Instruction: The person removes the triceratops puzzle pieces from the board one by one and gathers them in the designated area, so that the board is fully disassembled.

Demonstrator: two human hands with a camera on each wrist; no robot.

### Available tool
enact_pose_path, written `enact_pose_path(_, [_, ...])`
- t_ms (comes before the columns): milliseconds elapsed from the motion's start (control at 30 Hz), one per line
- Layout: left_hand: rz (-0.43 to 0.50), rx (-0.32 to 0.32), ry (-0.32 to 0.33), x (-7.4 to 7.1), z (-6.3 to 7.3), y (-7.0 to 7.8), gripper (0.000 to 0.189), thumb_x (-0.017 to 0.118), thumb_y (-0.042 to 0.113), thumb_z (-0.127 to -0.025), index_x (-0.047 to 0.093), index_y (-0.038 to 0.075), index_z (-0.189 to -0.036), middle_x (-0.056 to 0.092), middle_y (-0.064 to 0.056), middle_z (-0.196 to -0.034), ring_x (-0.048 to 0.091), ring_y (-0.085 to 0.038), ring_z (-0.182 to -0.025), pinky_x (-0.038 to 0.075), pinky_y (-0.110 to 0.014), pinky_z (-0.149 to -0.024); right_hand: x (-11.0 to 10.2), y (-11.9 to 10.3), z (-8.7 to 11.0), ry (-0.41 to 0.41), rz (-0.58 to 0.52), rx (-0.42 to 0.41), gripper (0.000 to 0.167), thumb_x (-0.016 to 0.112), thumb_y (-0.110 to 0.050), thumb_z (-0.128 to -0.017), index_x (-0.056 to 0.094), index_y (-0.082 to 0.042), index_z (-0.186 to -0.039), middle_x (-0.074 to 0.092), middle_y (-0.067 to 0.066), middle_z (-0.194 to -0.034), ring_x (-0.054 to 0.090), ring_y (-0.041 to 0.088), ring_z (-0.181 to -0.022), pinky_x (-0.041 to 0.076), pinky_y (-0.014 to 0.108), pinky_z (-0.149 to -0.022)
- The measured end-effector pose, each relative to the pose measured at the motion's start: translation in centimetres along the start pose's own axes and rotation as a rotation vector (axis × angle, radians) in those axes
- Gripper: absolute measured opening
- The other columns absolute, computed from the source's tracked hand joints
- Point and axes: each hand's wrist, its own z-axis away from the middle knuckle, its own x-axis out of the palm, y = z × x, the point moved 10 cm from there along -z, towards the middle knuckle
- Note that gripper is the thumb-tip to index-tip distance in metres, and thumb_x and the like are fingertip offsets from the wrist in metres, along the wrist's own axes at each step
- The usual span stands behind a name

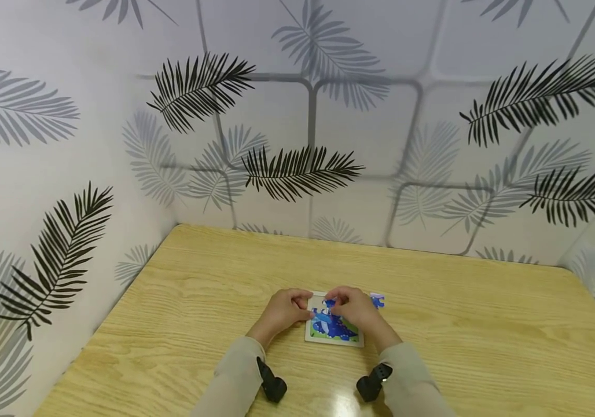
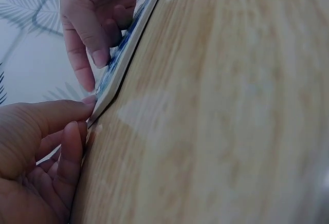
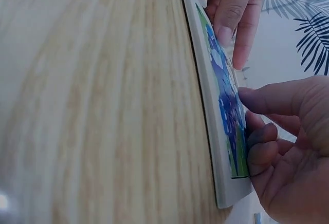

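Note:
A small square jigsaw puzzle board (image 1: 335, 343) with a pale frame lies on the table, its blue dinosaur picture (image 1: 335, 329) partly filled in. At the board's left side my left hand (image 1: 283, 311) holds the frame's edge, its thumb reaching onto the picture. My right hand (image 1: 356, 308) is over the upper right part and pinches a blue puzzle piece (image 1: 330, 302) close over the board; its fingers partly hide the piece. In the right wrist view, the right thumb (image 3: 267, 98) is right at the picture's surface. Another blue puzzle piece (image 1: 377, 300) lies beyond the right hand.
The wood-grain table (image 1: 214, 278) extends around the board on all sides. A wall with leaf patterns (image 1: 360, 133) stands behind its far edge. Black wrist cameras (image 1: 272, 387) are strapped over both light sleeves (image 1: 235, 370).

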Motion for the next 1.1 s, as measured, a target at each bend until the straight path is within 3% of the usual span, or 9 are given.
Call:
enact_pose_path(167, [-0.014,-0.003,0.004,-0.15,0.06,-0.08,0.039,0.076,0.004,-0.078,0.065,0.003,-0.116,0.053,-0.002,-0.078,0.047,-0.011,-0.054,0.043,-0.022,-0.051,0.5,-0.69,-0.06,-0.038,0.101,-0.057,0.021,0.068,-0.003,-0.083,0.071,-0.011,-0.103,0.049,0.002,-0.076,0.045,0.017,-0.071,0.036,0.03,-0.064])
enact_pose_path(367, [-0.006,-0.021,0.001,-0.22,0.07,-0.31,0.039,0.076,0.004,-0.078,0.065,0.004,-0.116,0.052,-0.003,-0.079,0.049,-0.012,-0.055,0.044,-0.022,-0.052,0.62,-1.01,-0.14,-0.052,0.151,-0.029,0.019,0.069,-0.006,-0.084,0.07,-0.014,-0.101,0.049,0.003,-0.077,0.046,0.018,-0.071,0.035,0.03,-0.062])
enact_pose_path(833, [-0.012,-0.036,-0.005,0.12,-0.08,-0.19,0.039,0.076,0.004,-0.078,0.065,0.005,-0.116,0.051,-0.002,-0.077,0.048,-0.011,-0.056,0.043,-0.021,-0.052,0.37,-0.53,-0.08,-0.036,0.15,-0.013,0.019,0.069,-0.007,-0.084,0.069,-0.015,-0.101,0.048,0.004,-0.084,0.045,0.02,-0.078,0.034,0.032,-0.067])
enact_pose_path(1100, [-0.016,-0.008,-0.007,0.06,-0.02,0.15,0.039,0.076,0.003,-0.078,0.066,0.003,-0.115,0.051,-0.002,-0.077,0.047,-0.011,-0.056,0.042,-0.022,-0.052,0.15,-0.1,0.0,-0.006,0.128,0.024,0.021,0.071,-0.008,-0.082,0.069,-0.019,-0.1,0.047,0.008,-0.095,0.046,0.024,-0.087,0.039,0.039,-0.075])
